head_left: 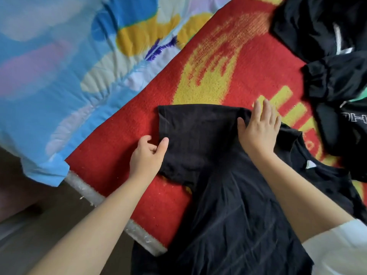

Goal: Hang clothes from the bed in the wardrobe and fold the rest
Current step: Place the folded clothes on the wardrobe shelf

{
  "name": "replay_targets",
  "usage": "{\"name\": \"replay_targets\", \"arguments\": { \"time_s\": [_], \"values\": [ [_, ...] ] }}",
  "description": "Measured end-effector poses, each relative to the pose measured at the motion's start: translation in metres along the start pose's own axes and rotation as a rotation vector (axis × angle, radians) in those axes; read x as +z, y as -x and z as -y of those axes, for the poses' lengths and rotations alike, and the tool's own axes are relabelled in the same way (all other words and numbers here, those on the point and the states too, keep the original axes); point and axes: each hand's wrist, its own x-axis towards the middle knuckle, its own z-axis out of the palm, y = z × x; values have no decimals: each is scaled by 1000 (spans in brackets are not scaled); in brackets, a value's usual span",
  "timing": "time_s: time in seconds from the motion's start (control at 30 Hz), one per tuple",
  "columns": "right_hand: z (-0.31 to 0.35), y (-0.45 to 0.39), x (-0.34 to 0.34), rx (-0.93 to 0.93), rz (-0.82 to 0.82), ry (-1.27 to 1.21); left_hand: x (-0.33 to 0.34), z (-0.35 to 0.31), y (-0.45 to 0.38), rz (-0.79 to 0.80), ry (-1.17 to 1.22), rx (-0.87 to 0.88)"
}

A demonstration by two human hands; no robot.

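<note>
While spread flat, black T-shirt (pixel 228 195), creased, sleeve outstretched, hem overhanging

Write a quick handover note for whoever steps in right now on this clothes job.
Left hand: pinches the edge of the black T-shirt sleeve.
Right hand: open, flat on the sleeve's top edge.
The T-shirt lies spread on the red blanket, hem hanging off the bed's edge.
More dark clothes are heaped at the far right.
Done: shirt laid out.
Left: fold it, then sort the heap.

Both bare forearms extended forward; left hand (pixel 148 153) loosely curled, thumb out; right hand (pixel 258 126) flat, fingers straight, palm down.
</note>
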Motion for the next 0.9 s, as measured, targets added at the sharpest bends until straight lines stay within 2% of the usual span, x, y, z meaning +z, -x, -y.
{"name": "replay_targets", "arguments": {
  "time_s": [0.1, 0.23, 0.3, 0.37, 0.43, 0.5, 0.57, 0.6, 0.63, 0.67, 0.7, 0.73, 0.8, 0.83, 0.9],
  "values": [
    [-6, 50, 24, -93, -30, -26, 9, -8, -6, -8, 153, -75],
    [-15, 95, 56, -89, 236, 10, 30, -21, -6, 3, 287, -160],
    [-20, 97, 61, -100, 243, -7, 34, -26, -3, 67, 461, -184],
    [-23, 94, 56, -144, 228, -30, 34, -37, 2, 144, 623, -110],
    [-39, 92, 50, -172, 281, -194, 37, -51, 13, 203, 606, 67],
    [-55, 96, 35, -87, 325, -513, 45, -67, 31, 276, 466, 290],
    [-82, 104, 25, 167, 181, -749, 63, -80, 54, 440, 305, 492],
    [-99, 113, 22, 341, 125, -842, 74, -84, 69, 583, 198, 568],
    [-114, 122, 22, 510, 96, -956, 86, -87, 83, 722, 7, 666],
    [-127, 134, 23, 660, 79, -1095, 96, -88, 98, 824, -283, 810],
    [-141, 145, 25, 780, 75, -1215, 108, -83, 111, 864, -570, 961],
    [-153, 155, 28, 871, 83, -1307, 118, -75, 120, 866, -776, 1077],
    [-167, 173, 36, 1009, 110, -1452, 127, -59, 127, 803, -1009, 1133],
    [-169, 181, 39, 1064, 130, -1505, 127, -48, 125, 730, -1046, 1148],
    [-168, 188, 44, 1065, 171, -1535, 123, -25, 117, 541, -959, 1230]
  ]
}}
